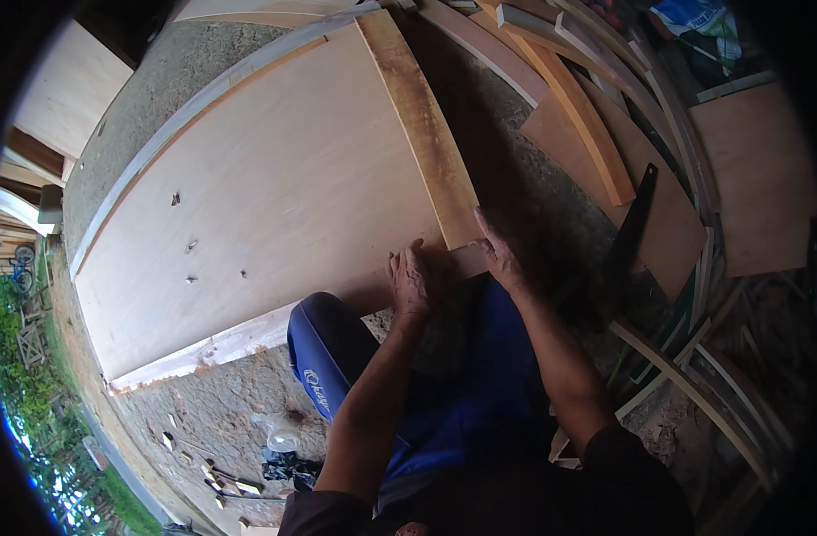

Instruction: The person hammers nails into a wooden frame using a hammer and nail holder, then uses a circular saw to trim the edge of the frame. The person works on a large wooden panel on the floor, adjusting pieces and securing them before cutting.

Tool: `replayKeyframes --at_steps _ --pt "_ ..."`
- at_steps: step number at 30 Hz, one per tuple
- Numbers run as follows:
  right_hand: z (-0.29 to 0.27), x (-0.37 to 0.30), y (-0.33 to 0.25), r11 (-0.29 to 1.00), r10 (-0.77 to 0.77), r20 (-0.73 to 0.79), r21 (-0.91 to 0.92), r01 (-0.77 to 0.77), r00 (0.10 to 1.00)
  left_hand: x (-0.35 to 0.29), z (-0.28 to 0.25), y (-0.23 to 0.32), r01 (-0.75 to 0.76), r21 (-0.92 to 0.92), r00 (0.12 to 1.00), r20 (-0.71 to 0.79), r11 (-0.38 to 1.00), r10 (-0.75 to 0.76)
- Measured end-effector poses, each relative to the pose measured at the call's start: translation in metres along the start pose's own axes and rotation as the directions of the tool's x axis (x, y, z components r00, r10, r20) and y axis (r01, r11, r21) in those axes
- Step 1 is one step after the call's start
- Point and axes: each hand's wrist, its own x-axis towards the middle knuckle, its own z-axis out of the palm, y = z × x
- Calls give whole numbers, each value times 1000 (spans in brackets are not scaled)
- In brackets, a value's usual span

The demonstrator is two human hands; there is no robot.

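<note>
Loosely unclenched, left grip (408, 282) touches the panel (274, 170) and right grip (501, 257) the plank (419, 125).

Pale lettering (319, 393) with a small round emblem (311, 374) runs down the left leg of my blue trousers (335, 344). Far right, pale marks on a blue-and-white bag (705, 29) are too small to read.

The camera is looking down from the wearer's head, facing over the knees (328, 332) toward a large board (265, 161). It is sitting close, with the left hand (409, 280) and right hand (501, 257) showing near the middle. The wide lens (a fisheye, bending straight edges) is also taking in distant greenery (33, 393) at the far left.
</note>
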Motion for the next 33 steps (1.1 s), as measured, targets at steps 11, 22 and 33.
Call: replayKeyframes --at_steps 11,22,33 --pt "6 1 7 979 143 13 147 -143 990 45 -7 35 -21 67 964 266 998 3" --pt "68 -60 17 462 608 153 730 -503 779 40 9 32 -115 194 960 275 974 59" --pt "110 -59 31 274 521 67 931 -241 851 35 30 14 -186 313 977 159 931 142"
